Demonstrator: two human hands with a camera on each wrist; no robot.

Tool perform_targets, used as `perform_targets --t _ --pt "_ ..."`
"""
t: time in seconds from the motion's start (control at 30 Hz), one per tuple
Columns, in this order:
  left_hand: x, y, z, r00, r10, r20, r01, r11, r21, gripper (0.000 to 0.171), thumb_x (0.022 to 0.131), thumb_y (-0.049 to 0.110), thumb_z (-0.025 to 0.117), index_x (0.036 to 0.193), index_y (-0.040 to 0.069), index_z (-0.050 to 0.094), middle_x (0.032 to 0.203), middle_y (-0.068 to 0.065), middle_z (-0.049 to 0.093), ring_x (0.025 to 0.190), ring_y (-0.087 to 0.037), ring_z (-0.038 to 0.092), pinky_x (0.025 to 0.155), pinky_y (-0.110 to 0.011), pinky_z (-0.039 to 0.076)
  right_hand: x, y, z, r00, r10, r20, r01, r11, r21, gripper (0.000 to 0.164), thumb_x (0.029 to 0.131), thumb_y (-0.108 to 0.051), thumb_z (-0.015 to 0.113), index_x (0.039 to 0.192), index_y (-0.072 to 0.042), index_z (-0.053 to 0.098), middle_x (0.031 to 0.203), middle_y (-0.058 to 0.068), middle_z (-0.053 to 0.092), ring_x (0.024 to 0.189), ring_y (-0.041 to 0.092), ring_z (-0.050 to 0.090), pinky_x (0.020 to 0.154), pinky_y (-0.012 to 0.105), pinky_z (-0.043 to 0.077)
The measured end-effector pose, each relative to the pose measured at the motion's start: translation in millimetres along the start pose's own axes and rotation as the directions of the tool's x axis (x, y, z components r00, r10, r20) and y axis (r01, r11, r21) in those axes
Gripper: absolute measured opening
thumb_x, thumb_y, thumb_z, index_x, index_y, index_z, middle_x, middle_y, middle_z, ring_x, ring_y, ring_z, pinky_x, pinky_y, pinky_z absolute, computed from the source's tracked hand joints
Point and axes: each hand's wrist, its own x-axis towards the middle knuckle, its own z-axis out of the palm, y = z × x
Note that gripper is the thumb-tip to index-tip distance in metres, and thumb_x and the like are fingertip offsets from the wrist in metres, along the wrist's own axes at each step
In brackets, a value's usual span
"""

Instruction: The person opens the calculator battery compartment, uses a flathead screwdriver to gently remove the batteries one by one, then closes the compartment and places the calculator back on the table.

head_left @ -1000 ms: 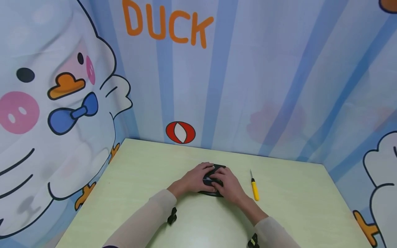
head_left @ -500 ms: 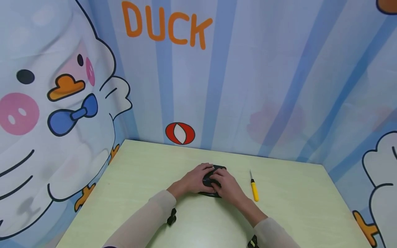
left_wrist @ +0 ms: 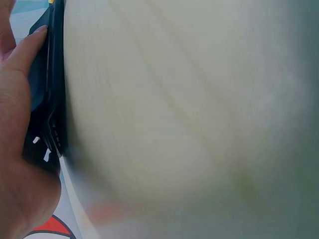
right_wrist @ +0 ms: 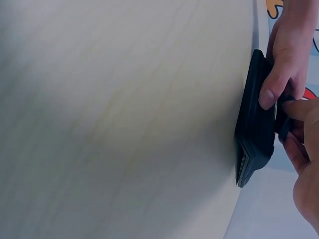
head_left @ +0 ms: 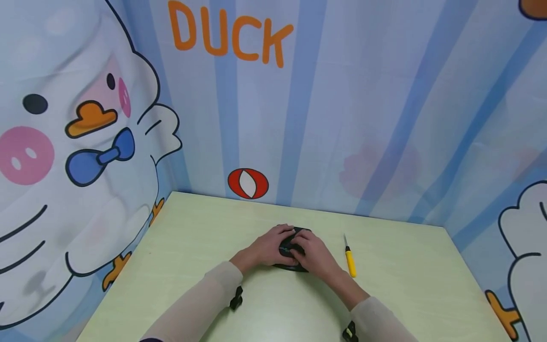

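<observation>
A flat black device with rounded corners lies on the table between both hands; its exact kind is unclear. My left hand holds its left side, the thumb pressing near the front edge. In the right wrist view, that thumb lies on the black casing, which has small slots along one end. My right hand pinches a small dark piece between thumb and fingers, at the device's upper face. Whether this piece is still attached cannot be seen. The fingers hide much of the device's top.
To the right of my right hand lies a yellow-handled screwdriver, its thin shaft pointing away. The pale table ends at a printed curtain at the back and sides. Dark straps hang under both sleeves.
My right fingers have shifted slightly over the top of the device. The left hand, the device and the screwdriver stay practically where they were.
</observation>
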Motion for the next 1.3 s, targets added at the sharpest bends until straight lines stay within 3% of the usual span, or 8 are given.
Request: perform_targets --t 0.27,0.53,1.3 --pt "-0.5 0.9 0.1 1.000 -0.012 -0.004 0.012 1.000 -0.020 0.093 0.089 0.061 0.077 0.163 0.014 0.045 0.169 -0.006 0.036 0.157 -0.027 0.031 0.121 -0.047 0.039 0.6 0.9 -2.8 0.999 0.027 -0.031 -0.025 0.999 0.036 0.023 0.090 -0.008 0.086 0.109 -0.003 0.073 0.112 0.008 0.064 0.105 0.025 0.063 0.096 0.043 0.059" --pt "0.2 1.2 0.3 1.000 -0.007 0.003 0.007 1.000 -0.005 0.094 0.089 0.062 0.077 0.162 0.013 0.045 0.169 -0.005 0.036 0.156 -0.027 0.032 0.120 -0.047 0.040 -2.1 3.5 -1.6 0.996 0.089 0.000 -0.089 0.995 0.034 0.026 0.092 -0.006 0.084 0.112 -0.004 0.068 0.114 0.010 0.061 0.107 0.026 0.062 0.098 0.042 0.058" --pt "0.7 1.2 -0.4 1.000 -0.003 0.009 0.003 1.000 0.008 0.095 0.089 0.065 0.075 0.163 0.013 0.044 0.169 -0.004 0.036 0.157 -0.026 0.030 0.121 -0.047 0.039 -7.1 6.9 -2.6 0.995 0.098 -0.032 -0.098 0.995 0.019 0.029 0.089 -0.008 0.087 0.110 -0.005 0.068 0.111 0.008 0.061 0.108 0.027 0.061 0.099 0.043 0.057"
